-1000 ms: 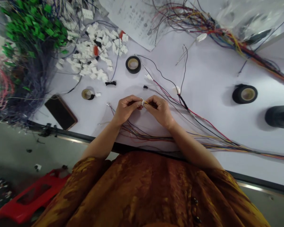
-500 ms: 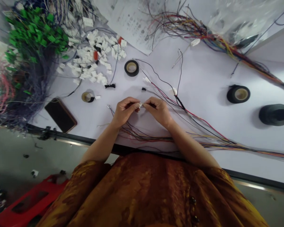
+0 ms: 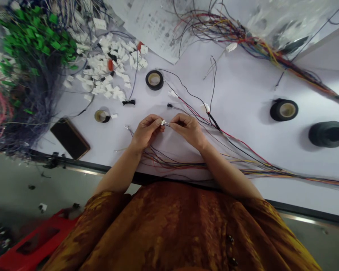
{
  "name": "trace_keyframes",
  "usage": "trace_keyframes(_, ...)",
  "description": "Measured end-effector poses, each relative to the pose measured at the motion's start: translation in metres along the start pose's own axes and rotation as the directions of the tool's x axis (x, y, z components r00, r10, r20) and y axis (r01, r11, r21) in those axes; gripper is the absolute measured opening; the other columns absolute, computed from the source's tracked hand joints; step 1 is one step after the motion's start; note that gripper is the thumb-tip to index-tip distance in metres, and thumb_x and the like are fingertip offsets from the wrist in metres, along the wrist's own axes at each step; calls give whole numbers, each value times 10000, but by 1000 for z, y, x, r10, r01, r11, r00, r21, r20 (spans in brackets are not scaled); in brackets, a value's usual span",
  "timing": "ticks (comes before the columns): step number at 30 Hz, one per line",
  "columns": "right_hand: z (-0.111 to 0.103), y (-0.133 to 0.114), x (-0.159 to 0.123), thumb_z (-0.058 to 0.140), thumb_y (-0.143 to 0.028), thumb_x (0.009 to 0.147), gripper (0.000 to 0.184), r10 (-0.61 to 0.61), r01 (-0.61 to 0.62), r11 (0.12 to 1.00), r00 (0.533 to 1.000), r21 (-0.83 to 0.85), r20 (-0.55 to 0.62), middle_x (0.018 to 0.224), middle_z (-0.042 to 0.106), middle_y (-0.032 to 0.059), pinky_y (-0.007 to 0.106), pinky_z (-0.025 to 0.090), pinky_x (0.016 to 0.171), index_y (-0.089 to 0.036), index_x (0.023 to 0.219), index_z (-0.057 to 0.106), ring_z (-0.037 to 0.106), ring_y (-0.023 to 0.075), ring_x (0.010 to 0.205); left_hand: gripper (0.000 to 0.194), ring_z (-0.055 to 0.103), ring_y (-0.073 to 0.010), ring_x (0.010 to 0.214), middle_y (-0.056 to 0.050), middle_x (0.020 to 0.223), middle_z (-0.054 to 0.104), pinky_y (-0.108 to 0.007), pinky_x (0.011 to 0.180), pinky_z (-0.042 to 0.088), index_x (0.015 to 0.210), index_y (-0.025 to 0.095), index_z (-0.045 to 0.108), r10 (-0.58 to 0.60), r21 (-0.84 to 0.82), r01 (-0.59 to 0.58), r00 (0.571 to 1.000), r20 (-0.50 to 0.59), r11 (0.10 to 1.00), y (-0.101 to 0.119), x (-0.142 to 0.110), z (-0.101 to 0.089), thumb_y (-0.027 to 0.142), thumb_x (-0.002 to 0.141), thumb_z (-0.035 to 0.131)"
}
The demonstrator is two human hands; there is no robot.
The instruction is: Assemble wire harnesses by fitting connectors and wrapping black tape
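Observation:
Between the fingertips of my left hand (image 3: 147, 131) is a small white connector (image 3: 163, 122), partly covered by the thumb. My right hand (image 3: 188, 130) pinches a thin wire (image 3: 167, 124) whose end meets the connector; how far it goes in is too small to tell. Beneath my wrists runs a bundle of coloured wires (image 3: 175, 164). Just beyond the right hand lies a branch of wires bound with black tape (image 3: 214, 121). A small black connector (image 3: 170, 105) rests on the table above the gap between my hands.
White connectors (image 3: 110, 88) and green connectors (image 3: 42, 41) are heaped at the left, near a phone (image 3: 70, 138). Rolls of black tape (image 3: 154, 80) lie around the table, two at the right. A thick wire harness (image 3: 271, 56) crosses the upper right beside printed paper (image 3: 149, 28).
My hands have drawn slightly apart, so more of the white connector and the wire shows between them. The whole view has shifted a little.

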State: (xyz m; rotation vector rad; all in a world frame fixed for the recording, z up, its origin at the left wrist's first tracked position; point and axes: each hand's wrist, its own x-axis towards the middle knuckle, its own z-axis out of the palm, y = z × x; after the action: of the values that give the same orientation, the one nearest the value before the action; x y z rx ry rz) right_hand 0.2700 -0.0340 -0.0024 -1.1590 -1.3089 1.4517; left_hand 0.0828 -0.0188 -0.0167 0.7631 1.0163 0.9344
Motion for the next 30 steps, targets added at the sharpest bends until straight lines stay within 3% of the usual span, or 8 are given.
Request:
trace_keyframes(16, 2, 3, -3, 631, -302, 861, 165, -20, 19, 999, 999, -44, -36, 681, 531, -23, 268, 328, 593, -189, 744, 607, 419, 103, 632, 293, 615, -76, 613, 19, 706, 663, -203, 621, 523, 774, 175, 676, 9, 27, -9, 1000, -2, 1000, 2, -3, 3, 377, 693, 872)
trace_keyframes(23, 11, 6, -8, 595, -237, 884, 145, -138, 119, 972, 987, -204, -84, 752, 602, 1, 268, 398, 642, -196, 747, 619, 502, 116, 679, 266, 631, -118, 623, -5, 673, 684, -256, 645, 528, 780, 179, 698, 138, 287, -124, 990, -30, 950, 8, -13, 15, 392, 723, 845)
trace_keyframes(27, 8, 6, -8, 613, -248, 881, 119, -111, 94, 975, 991, -202, -74, 738, 605, -3, 258, 404, 625, -191, 780, 636, 527, 117, 673, 258, 636, -124, 624, -4, 667, 684, -264, 648, 526, 774, 184, 699, 146, 290, -133, 989, -25, 948, 8, -14, 17, 405, 739, 826)
trace_keyframes(30, 7, 6, -8, 597, -213, 874, 137, -161, 141, 960, 985, -240, -65, 717, 594, -7, 258, 406, 630, -187, 745, 635, 526, 113, 656, 246, 634, -125, 634, -6, 661, 674, -261, 652, 522, 753, 180, 698, 151, 313, -153, 988, 32, 937, 7, -12, 16, 401, 761, 806)
